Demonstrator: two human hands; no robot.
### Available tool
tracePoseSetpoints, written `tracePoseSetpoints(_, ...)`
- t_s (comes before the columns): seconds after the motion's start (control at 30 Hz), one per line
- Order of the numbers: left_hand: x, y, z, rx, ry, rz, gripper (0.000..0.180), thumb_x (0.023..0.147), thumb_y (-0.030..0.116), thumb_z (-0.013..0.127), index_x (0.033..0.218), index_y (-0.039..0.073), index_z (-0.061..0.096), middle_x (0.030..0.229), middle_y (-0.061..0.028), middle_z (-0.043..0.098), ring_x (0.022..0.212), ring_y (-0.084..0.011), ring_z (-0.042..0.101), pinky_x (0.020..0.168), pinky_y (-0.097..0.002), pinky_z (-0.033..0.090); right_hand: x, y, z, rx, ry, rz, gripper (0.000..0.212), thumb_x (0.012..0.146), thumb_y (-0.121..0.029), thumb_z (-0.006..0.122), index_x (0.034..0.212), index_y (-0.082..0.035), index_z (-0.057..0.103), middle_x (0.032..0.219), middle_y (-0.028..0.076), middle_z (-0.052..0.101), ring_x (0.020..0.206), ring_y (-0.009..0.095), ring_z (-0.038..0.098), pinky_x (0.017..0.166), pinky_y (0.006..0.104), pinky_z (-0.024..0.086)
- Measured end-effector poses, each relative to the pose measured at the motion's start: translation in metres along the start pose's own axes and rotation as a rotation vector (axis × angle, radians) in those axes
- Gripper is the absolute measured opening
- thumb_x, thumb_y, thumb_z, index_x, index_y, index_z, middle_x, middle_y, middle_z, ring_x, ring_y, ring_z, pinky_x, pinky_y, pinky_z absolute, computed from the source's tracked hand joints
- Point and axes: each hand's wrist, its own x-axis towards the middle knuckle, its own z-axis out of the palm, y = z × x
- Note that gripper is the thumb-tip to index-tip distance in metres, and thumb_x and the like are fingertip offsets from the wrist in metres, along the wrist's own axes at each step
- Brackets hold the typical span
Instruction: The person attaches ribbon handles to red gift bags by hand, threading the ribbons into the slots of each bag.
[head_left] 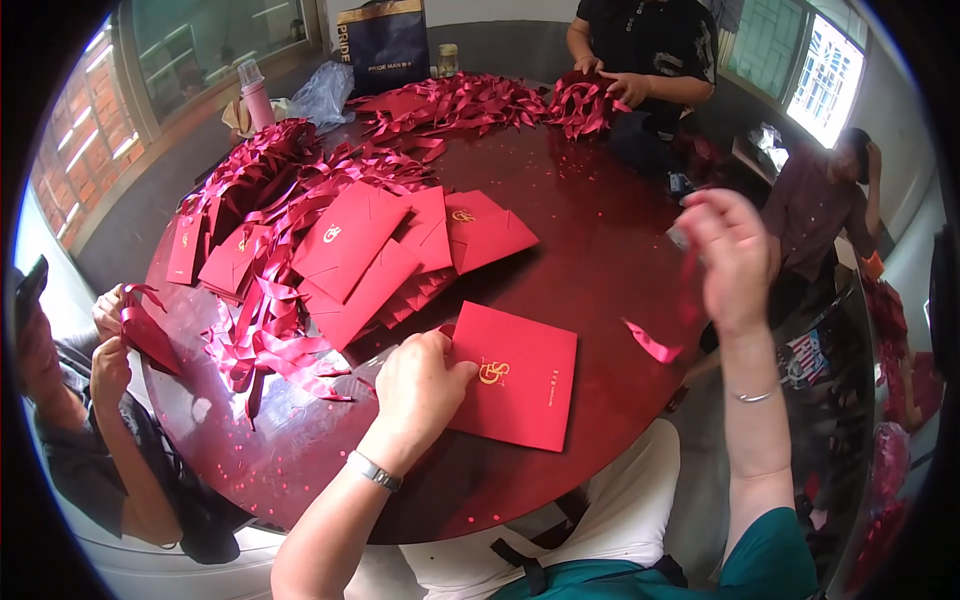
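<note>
My left hand (415, 392) grips the left edge of a red card envelope (525, 365), its thumb lying on the front. The envelope rests on the round table in front of me, with a gold emblem and small gold print on its face. Raised to the right, my right hand (728, 262) has its fingers bent together around a red satin ribbon. The ribbon (652, 343) trails down below the fingers, partly blurred, its loose end curled above the table edge. Beyond my left hand lies a heap of similar red envelopes (352, 232), overlapping one another.
Piles of red ribbons (455, 105) cover the far and left parts of the dark red table (560, 215). A pink bottle (257, 100), a plastic bag (325, 95) and a dark paper bag (384, 45) stand behind. One person (110, 380) works at left, another (640, 70) at the far side.
</note>
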Motion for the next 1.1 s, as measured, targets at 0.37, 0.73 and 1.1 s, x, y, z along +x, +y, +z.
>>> tracePoseSetpoints(0.37,0.004,-0.024,-0.028,-0.670,-0.248,-0.083,0.029,0.077,-0.005,0.061,0.105,-0.002,0.062,0.089,-0.0071,0.067,0.083,-0.0128,0.062,0.075,-0.0286,0.050,-0.062,0.029,0.135,-0.258,-0.728,-0.040,0.009,0.086,-0.009,0.066,0.088,0.000,0.067,0.078,0.010,0.068,0.069,0.019,0.065,0.062,0.0313,0.051)
tracePoseSetpoints(0.73,0.003,-0.048,-0.022,-0.928,-0.323,-0.206,0.039,0.078,-0.008,0.054,0.117,-0.005,0.061,0.106,-0.0094,0.067,0.101,-0.0136,0.060,0.090,-0.0267,0.046,-0.083,0.031,0.162,-0.467,-0.626,-0.318,0.004,0.078,-0.004,0.070,0.080,-0.004,0.066,0.071,0.011,0.064,0.064,0.027,0.064,0.057,0.0355,0.052)
tracePoseSetpoints(1.1,0.001,-0.046,-0.020,-0.713,-0.263,-0.045,0.033,0.076,-0.011,0.055,0.108,-0.004,0.062,0.104,-0.0105,0.064,0.102,-0.0199,0.060,0.089,-0.0301,0.047,-0.089,0.036,0.164,-0.427,-0.598,-0.293,0.007,0.079,-0.010,0.067,0.078,-0.006,0.061,0.068,0.011,0.059,0.061,0.029,0.061,0.055,0.0393,0.051)
